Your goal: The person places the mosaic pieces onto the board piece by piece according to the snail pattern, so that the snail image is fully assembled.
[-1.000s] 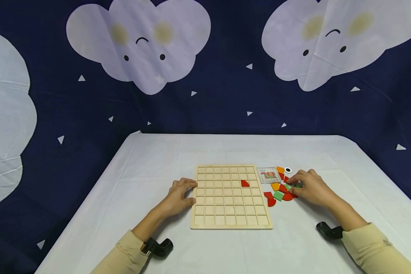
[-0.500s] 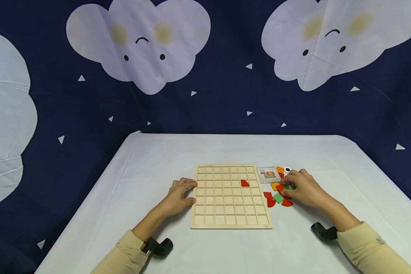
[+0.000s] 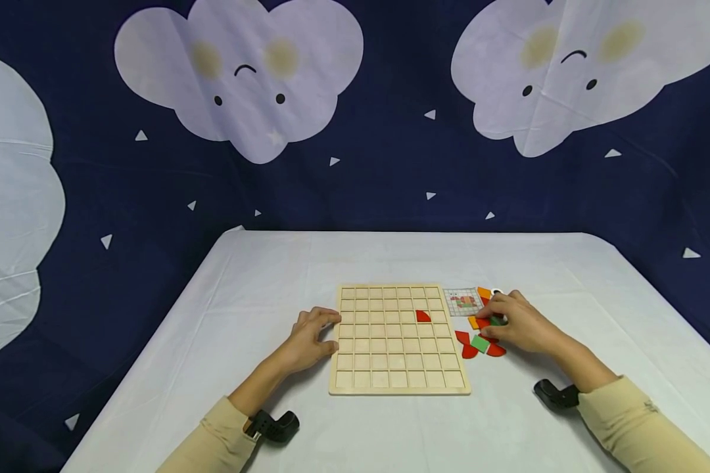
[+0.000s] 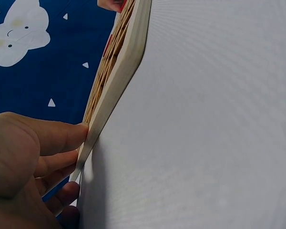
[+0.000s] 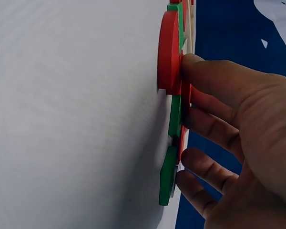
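Note:
A square wooden grid board [image 3: 388, 347] lies on the white table with one red quarter-circle piece [image 3: 423, 316] in a cell. My left hand [image 3: 303, 343] rests on its left edge, thumb [image 4: 69, 137] and fingertips touching the rim. At the board's right, my right hand [image 3: 523, 322] is low over a loose pile, its thumb and index finger pinching a red wooden puzzle piece [image 5: 185, 90]. Part of that piece is hidden by the fingers. Under and around the hand are a green square [image 3: 480, 343], a dark green piece [image 5: 168, 176] and several red pieces [image 3: 469, 351].
A gridded picture card [image 3: 464, 302] lies against the board's upper right side. Orange pieces [image 3: 484, 293] and a white ring-shaped eye piece [image 3: 496, 291] sit behind the right hand. A navy cloth with clouds [image 3: 378, 197] hangs behind the table.
My right hand has moved left over the pile, and its fingers have closed around a red piece. The green square has shifted slightly. The left hand and the board stay put.

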Demonstrator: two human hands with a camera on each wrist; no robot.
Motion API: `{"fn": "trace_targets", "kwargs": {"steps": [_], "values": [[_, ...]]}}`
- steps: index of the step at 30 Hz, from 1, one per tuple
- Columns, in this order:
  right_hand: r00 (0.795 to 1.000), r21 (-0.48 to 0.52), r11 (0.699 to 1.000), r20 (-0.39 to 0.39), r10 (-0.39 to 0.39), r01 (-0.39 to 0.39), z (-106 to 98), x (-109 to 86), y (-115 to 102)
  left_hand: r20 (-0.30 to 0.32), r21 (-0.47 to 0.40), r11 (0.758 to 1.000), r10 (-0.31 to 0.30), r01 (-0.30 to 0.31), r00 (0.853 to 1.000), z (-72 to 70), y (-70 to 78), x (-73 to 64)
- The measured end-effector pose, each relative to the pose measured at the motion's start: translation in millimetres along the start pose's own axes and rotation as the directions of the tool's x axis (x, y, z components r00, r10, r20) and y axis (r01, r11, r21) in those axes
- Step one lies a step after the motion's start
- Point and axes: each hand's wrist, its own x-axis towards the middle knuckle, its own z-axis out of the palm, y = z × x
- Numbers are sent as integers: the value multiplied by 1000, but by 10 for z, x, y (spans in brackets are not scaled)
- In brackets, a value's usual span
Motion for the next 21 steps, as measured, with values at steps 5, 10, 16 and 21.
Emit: {"fn": "trace_targets", "kwargs": {"steps": [5, 10, 16, 21], "values": [[1000, 8, 1000, -22, -2, 2, -6, -1, -29, 3, -2, 1000, 2, -2, 1000, -1, -3, 1], [998, 30, 999, -52, -22, 24, -1, 13, -152, 2, -4, 1000, 2, -2, 1000, -2, -3, 2], [992, 61, 993, -76, -101, 105, 78, 82, -384, 1, 1, 1000, 0, 0, 1000, 4, -8, 3], [992, 77, 991, -73, -101, 106, 183, 171, -583, -1, -2, 1000, 1, -1, 1000, 2, -6, -1]]}}
